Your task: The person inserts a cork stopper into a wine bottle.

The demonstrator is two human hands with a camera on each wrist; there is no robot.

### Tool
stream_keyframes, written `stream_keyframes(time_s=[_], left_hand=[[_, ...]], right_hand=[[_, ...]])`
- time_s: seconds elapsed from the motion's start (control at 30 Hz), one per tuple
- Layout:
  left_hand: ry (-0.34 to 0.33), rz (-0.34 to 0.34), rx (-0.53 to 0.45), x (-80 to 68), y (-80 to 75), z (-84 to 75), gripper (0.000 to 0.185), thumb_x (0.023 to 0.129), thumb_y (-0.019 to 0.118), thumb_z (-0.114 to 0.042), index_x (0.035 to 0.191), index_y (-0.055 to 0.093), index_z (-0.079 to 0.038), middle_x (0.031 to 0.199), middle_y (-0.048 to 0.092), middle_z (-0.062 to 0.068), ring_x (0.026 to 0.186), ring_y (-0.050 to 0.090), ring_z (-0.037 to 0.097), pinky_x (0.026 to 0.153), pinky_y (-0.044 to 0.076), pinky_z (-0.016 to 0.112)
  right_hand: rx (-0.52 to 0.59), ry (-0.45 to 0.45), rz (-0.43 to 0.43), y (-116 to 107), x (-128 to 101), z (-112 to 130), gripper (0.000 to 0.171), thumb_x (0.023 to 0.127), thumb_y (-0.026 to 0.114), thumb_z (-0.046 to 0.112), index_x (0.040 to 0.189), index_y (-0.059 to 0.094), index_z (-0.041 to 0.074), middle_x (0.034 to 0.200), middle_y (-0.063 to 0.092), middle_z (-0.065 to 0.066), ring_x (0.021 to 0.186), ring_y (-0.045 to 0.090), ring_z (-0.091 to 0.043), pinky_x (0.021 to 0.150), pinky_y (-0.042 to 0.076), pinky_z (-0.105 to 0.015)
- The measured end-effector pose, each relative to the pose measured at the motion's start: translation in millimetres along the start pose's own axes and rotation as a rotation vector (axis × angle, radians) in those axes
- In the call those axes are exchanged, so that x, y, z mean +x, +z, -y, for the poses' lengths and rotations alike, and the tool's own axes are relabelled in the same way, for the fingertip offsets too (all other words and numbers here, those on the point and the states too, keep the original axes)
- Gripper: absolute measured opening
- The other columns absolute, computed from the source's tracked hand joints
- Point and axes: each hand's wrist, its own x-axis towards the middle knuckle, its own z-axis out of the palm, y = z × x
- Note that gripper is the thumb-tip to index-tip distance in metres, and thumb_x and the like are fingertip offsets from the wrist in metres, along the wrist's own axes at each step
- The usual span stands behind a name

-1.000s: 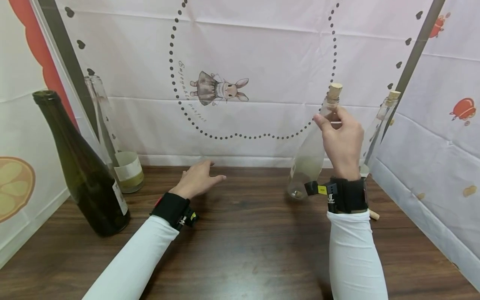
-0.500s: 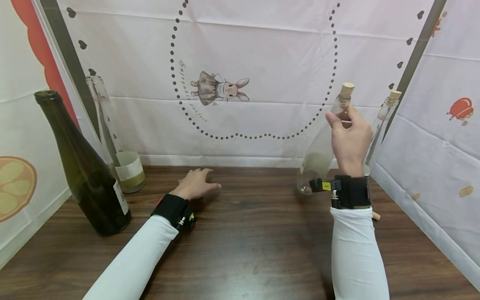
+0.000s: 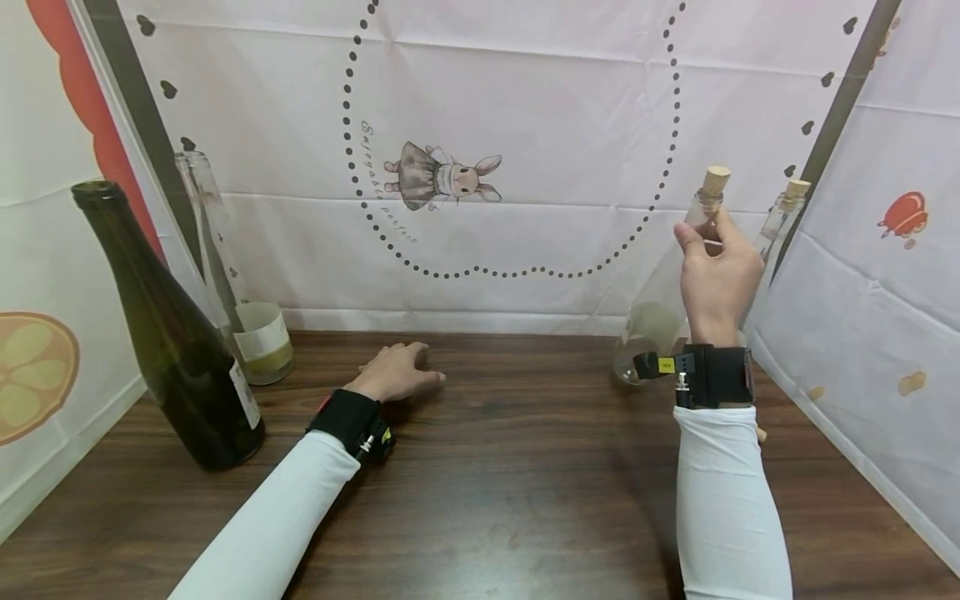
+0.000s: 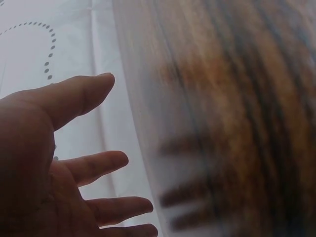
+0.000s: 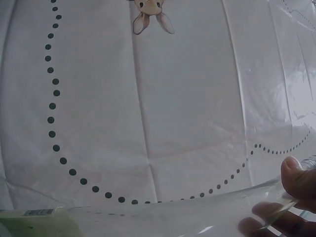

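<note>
Corked clear glass bottle rides at about two o'clock over the dark wooden table, its base lifted clear of the wood, its neck pinched between the thumb and curled fingers of the right hand. Over the last second that hand has carried it steadily rightward and a little farther back, closing on the second corked clear bottle standing at the right-hand curtain; the move reads as a corked bottle being taken to stand with the other. At eleven o'clock the left hand, fingers loosely spread and holding nothing, has sunk from a hover to rest on the tabletop. Farther left, at nine o'clock, the uncorked dark green wine bottle and the uncorked clear labelled bottle behind it have not moved. Beyond all, the white rabbit-print backdrop hangs.
</note>
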Motion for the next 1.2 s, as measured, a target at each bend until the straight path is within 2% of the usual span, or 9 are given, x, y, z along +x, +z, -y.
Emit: stream_keyframes(time_s=[0.17,0.33,0.7,1.2], left_hand=[[-0.012,0.003,0.004,0.2,-0.7,-0.6,0.074,0.104,0.065,-0.045,0.159,0.043,-0.001,0.161,0.036,0.035,0.151,0.02,0.061,0.107,0.021,0.087],[-0.01,-0.002,0.009,-1.3,0.7,-2.2,0.073,0.104,0.066,-0.045,0.159,0.045,-0.002,0.16,0.038,0.035,0.151,0.021,0.061,0.106,0.022,0.087],[-0.002,-0.004,0.018,-2.0,2.5,-2.9,0.074,0.103,0.066,-0.046,0.158,0.046,-0.002,0.159,0.04,0.033,0.151,0.022,0.06,0.107,0.023,0.087],[0.017,-0.007,-0.001,-4.5,1.9,-4.0,0.074,0.103,0.066,-0.044,0.159,0.044,-0.002,0.158,0.043,0.032,0.149,0.031,0.057,0.106,0.023,0.087]], right_hand=[[0.03,-0.01,-0.04,3.1,2.6,-5.8,0.036,0.102,0.075,0.027,0.138,0.073,0.019,0.118,0.077,-0.007,0.106,0.071,-0.018,0.087,0.052,-0.026],[0.03,0.018,-0.065,5.5,4.0,-12.3,0.037,0.102,0.075,0.027,0.138,0.073,0.02,0.117,0.077,-0.006,0.106,0.071,-0.017,0.088,0.053,-0.026],[0.01,0.035,-0.075,8.5,8.1,-19.2,0.041,0.102,0.074,0.032,0.141,0.071,0.021,0.121,0.077,-0.005,0.105,0.072,-0.018,0.085,0.052,-0.024],[0.015,0.033,-0.104,11.7,13.3,-27.0,0.045,0.101,0.076,0.035,0.144,0.069,0.026,0.121,0.078,-0.003,0.105,0.074,-0.018,0.086,0.053,-0.023]])
